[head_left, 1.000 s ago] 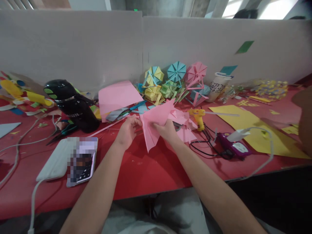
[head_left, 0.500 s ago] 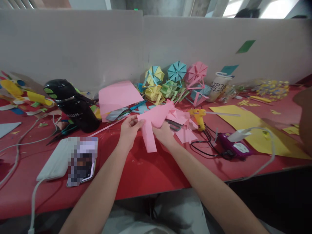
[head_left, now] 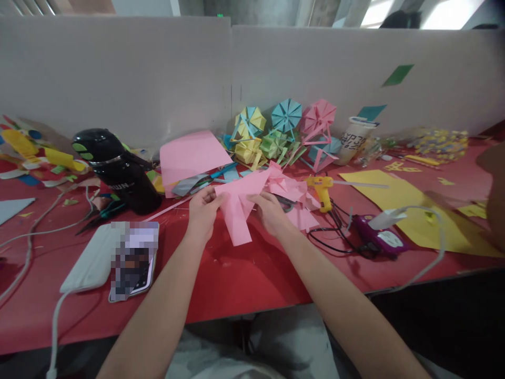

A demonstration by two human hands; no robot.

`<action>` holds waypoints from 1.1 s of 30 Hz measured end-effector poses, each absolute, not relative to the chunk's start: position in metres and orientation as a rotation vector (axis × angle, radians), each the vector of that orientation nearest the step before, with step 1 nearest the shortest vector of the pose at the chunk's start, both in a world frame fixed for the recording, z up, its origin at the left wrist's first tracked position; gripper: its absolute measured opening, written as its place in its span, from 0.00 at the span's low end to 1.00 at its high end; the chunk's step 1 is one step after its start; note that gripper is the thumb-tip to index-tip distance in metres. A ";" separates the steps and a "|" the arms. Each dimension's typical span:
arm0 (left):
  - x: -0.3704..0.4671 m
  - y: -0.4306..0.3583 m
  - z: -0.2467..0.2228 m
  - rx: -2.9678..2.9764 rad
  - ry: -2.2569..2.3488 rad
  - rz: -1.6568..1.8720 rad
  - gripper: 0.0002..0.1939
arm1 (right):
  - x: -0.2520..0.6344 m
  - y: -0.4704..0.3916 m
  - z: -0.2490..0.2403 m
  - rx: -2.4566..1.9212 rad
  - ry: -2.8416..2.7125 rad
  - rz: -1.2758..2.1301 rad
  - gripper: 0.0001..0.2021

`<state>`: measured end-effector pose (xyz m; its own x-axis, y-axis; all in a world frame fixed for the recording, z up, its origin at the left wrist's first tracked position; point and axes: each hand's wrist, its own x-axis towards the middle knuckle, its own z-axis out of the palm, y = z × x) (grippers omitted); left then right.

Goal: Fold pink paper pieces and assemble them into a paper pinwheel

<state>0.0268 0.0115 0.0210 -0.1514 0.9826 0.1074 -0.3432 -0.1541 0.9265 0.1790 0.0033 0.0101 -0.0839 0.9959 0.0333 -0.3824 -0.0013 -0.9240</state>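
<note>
Between my hands is a folded piece of pink paper (head_left: 238,218), held just over the red table, with one strip-like flap hanging toward me. My left hand (head_left: 204,211) pinches its left corner between thumb and fingers. On the other side my right hand (head_left: 269,210) grips the right part of the paper, thumb on top. Behind and right of my right hand lies a heap of pink paper pieces (head_left: 302,217). Scissors (head_left: 284,201) show partly under them. A larger pink sheet (head_left: 193,155) rests farther back on the left.
Folded paper umbrellas (head_left: 286,116) stand against the grey partition (head_left: 118,68). To the right are a yellow glue gun (head_left: 321,190), a purple power socket (head_left: 379,237) with cables and a yellow sheet (head_left: 426,221). A black bottle (head_left: 118,173), power bank (head_left: 89,263) and phone (head_left: 144,273) occupy the left.
My right hand has shifted from beneath the paper to its right edge, thumb now on top. My left hand has moved slightly left and the paper has turned and spread flatter.
</note>
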 end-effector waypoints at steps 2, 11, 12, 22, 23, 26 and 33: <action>0.028 0.010 0.022 0.948 0.971 1.530 0.18 | 0.182 0.004 0.012 -0.874 -0.946 1.415 0.11; 0.027 0.011 0.017 1.023 1.006 1.501 0.19 | 0.180 0.002 0.009 -0.876 -1.029 1.390 0.16; 0.026 0.011 0.016 1.034 1.005 1.509 0.19 | 0.180 0.002 0.009 -0.877 -1.037 1.381 0.16; 0.029 0.007 0.019 1.114 0.982 1.539 0.16 | 0.177 0.001 0.010 -0.840 -1.068 1.385 0.18; 0.029 0.007 0.019 1.114 0.973 1.541 0.16 | 0.177 0.001 0.009 -0.825 -1.071 1.387 0.18; 0.028 0.008 0.017 1.115 0.950 1.541 0.15 | 0.178 0.002 0.008 -0.799 -1.071 1.400 0.18; 0.028 0.009 0.017 1.102 0.960 1.529 0.16 | 0.177 0.000 0.011 -0.829 -1.079 1.400 0.18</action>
<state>0.0280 0.0090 0.0169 -0.1061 0.9773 0.1833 -0.2592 -0.2052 0.9438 0.1769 0.0004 0.0110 -0.1249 0.9876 0.0952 -0.3434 0.0470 -0.9380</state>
